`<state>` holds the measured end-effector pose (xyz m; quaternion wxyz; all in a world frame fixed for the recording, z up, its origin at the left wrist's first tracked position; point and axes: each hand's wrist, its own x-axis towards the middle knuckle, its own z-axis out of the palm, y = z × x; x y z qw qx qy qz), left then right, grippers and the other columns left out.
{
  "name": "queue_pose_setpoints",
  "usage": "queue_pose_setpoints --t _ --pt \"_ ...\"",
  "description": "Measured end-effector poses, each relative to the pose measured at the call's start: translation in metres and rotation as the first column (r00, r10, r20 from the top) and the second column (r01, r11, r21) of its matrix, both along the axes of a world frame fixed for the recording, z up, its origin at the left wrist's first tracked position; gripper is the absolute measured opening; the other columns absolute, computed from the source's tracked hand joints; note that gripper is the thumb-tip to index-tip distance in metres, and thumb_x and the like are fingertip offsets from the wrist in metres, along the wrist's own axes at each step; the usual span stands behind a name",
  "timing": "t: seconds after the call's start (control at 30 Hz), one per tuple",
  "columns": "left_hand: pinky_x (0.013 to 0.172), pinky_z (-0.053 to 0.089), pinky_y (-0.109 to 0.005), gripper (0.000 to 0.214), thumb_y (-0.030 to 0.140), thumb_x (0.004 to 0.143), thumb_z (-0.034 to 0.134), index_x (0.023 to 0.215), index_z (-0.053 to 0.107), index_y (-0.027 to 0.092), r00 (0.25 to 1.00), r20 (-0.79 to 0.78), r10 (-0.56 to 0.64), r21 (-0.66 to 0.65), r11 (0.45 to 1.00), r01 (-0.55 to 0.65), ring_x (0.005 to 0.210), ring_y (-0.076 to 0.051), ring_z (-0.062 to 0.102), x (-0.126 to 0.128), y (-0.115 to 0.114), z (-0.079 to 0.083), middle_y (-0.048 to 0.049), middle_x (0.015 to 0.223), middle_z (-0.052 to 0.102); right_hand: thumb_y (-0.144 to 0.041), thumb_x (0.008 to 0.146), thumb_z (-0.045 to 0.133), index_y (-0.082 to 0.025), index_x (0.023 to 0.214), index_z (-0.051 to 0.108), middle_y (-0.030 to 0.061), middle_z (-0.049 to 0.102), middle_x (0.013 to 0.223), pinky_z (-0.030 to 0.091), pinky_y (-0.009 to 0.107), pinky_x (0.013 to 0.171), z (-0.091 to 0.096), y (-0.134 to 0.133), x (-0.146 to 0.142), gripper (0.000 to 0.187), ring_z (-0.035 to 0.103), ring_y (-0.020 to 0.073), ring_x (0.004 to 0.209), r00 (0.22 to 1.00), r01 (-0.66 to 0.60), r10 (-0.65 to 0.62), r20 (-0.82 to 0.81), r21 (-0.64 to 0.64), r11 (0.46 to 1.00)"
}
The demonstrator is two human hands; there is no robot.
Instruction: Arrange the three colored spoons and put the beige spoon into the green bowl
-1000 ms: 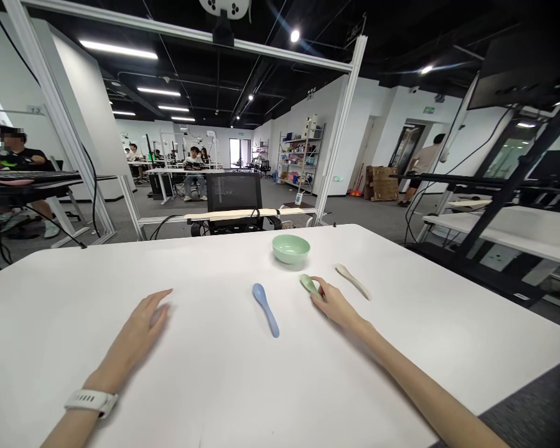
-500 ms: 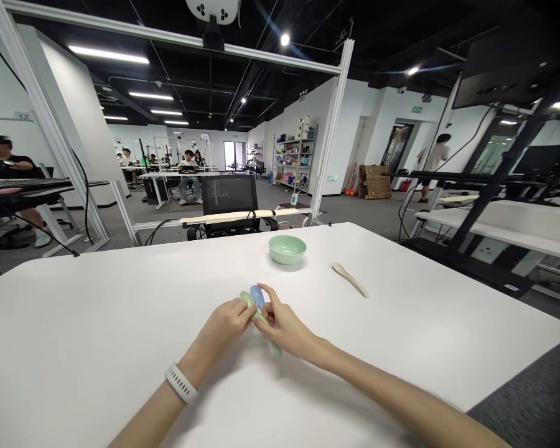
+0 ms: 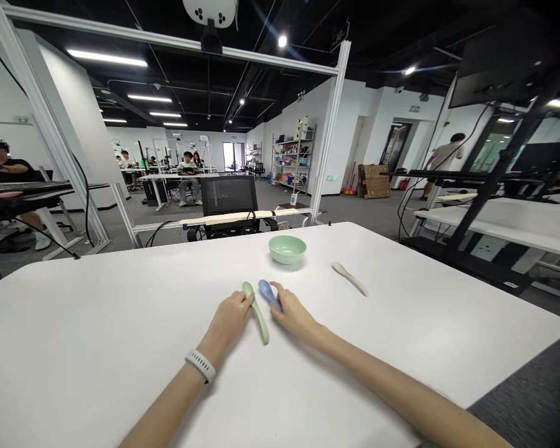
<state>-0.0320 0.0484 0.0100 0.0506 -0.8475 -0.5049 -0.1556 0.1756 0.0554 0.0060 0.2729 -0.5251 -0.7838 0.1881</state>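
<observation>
My left hand (image 3: 229,318), with a white watch on its wrist, has its fingers closed on the neck of a green spoon (image 3: 260,322) whose handle points toward me on the white table (image 3: 98,323). Just to its right, my right hand (image 3: 295,317) pinches a blue spoon (image 3: 266,289); only the spoon's bowl shows past the fingertips. The two spoons lie side by side, a little apart. A pale green bowl (image 3: 287,249) stands beyond them. A beige spoon (image 3: 350,279) lies alone to the right.
A black office chair (image 3: 228,198) stands behind the table's far edge inside a white metal frame (image 3: 329,134). People sit at desks far back and at the left; one person walks at the right. A black stand and another white table (image 3: 504,227) are to the right.
My right hand carried the green spoon left to the blue one. My left hand came in and took the green spoon; the right now holds the blue spoon, and they have drawn slightly apart.
</observation>
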Motion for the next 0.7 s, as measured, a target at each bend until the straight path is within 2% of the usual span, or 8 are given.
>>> queue_pose_setpoints --t 0.23,0.33,0.5,0.6,0.7 --pt "0.082 0.055 -0.035 0.031 0.013 0.100 0.035 0.107 0.065 0.019 1.000 -0.004 0.002 -0.055 0.998 -0.002 0.097 -0.021 0.065 0.026 0.008 -0.005 -0.0096 0.104 0.069 -0.025 0.093 0.050 -0.014 0.150 0.045 0.0041 0.063 0.091 0.045 0.031 0.074 0.001 0.021 0.088 0.058 0.061 0.0216 0.080 0.982 0.187 -0.188 0.030 0.022 0.982" --pt "0.083 0.054 -0.036 0.032 0.009 0.098 0.033 0.104 0.063 0.019 1.000 -0.010 0.017 -0.056 0.998 -0.018 0.097 -0.021 0.063 0.034 0.008 -0.009 -0.0100 0.105 0.068 -0.026 0.091 0.049 -0.015 0.148 0.047 0.0029 0.062 0.088 0.045 0.032 0.073 -0.005 0.022 0.112 0.058 0.061 0.0214 0.079 0.975 0.216 -0.217 0.046 0.027 0.976" --pt "0.084 0.051 -0.035 0.033 0.001 0.091 0.037 0.104 0.059 0.021 0.997 -0.048 0.062 -0.024 0.998 -0.064 0.097 -0.021 0.060 0.038 0.004 -0.016 -0.0075 0.107 0.066 -0.025 0.090 0.046 -0.016 0.137 0.056 0.0015 0.061 0.082 0.044 0.033 0.071 -0.012 0.020 0.116 0.049 0.059 0.0212 0.075 0.981 0.186 -0.186 0.055 0.011 0.982" --pt "0.085 0.050 -0.036 0.029 0.000 0.087 0.045 0.104 0.059 0.019 0.992 -0.080 0.100 0.002 0.995 -0.100 0.098 -0.023 0.061 0.042 0.005 -0.020 -0.0099 0.107 0.066 -0.025 0.090 0.046 -0.014 0.134 0.059 0.0022 0.062 0.082 0.043 0.033 0.071 -0.012 0.020 0.110 0.047 0.058 0.0215 0.074 0.983 0.174 -0.175 0.062 0.018 0.985" --pt "0.084 0.050 -0.039 0.027 0.002 0.088 0.044 0.104 0.061 0.015 0.986 -0.098 0.138 0.029 0.990 -0.135 0.098 -0.026 0.061 0.050 0.008 -0.023 -0.0127 0.106 0.066 -0.024 0.090 0.047 -0.014 0.133 0.061 0.0028 0.063 0.082 0.043 0.033 0.072 -0.011 0.020 0.106 0.046 0.058 0.0215 0.074 0.982 0.180 -0.180 0.059 0.017 0.984"
